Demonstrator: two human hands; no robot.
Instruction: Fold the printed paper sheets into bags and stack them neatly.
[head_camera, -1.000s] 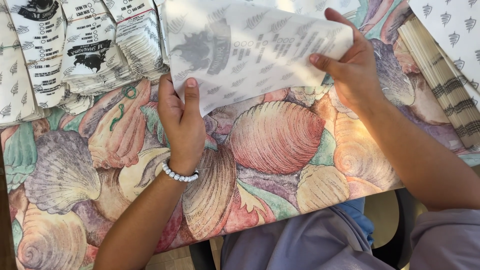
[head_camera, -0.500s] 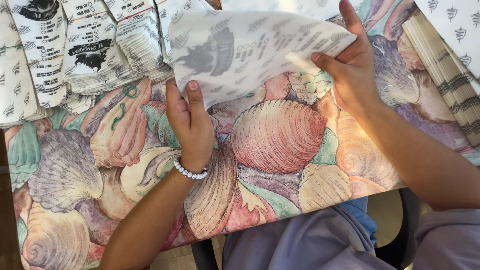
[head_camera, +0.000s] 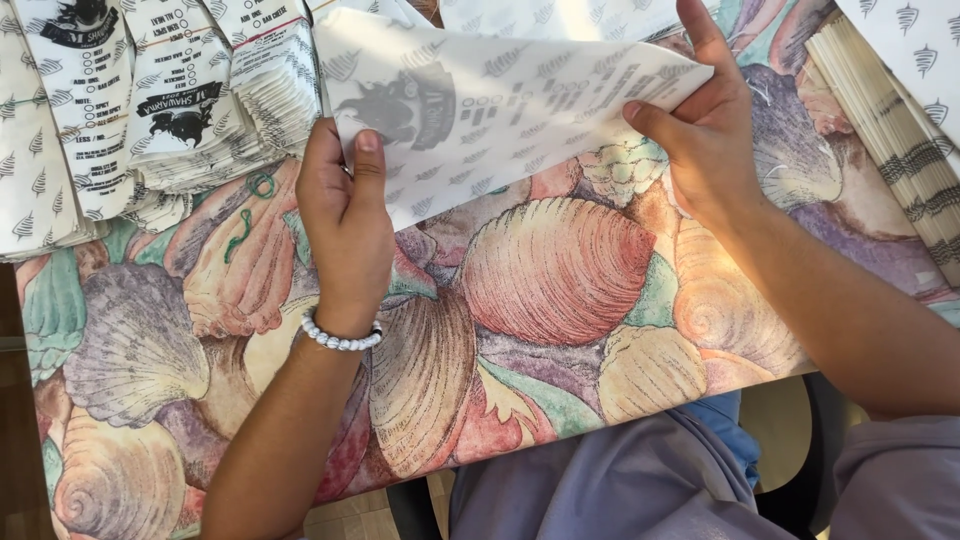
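Note:
A thin white paper sheet (head_camera: 520, 110) with grey printed marks is lifted off the table and folded over toward me. My left hand (head_camera: 345, 215), with a white bead bracelet on the wrist, pinches its near left corner between thumb and fingers. My right hand (head_camera: 705, 130) grips the sheet's right edge, thumb on top. More flat sheets lie under it at the top of the view.
Stacks of folded printed paper bags (head_camera: 130, 100) fan out at the upper left. Another pile of paper (head_camera: 900, 110) lies at the right edge. The tablecloth (head_camera: 560, 280) shows large seashells. The table's near edge runs above my lap.
Both hands have moved the sheet up and away from me, folding it further over. My left thumb now presses on the sheet's corner.

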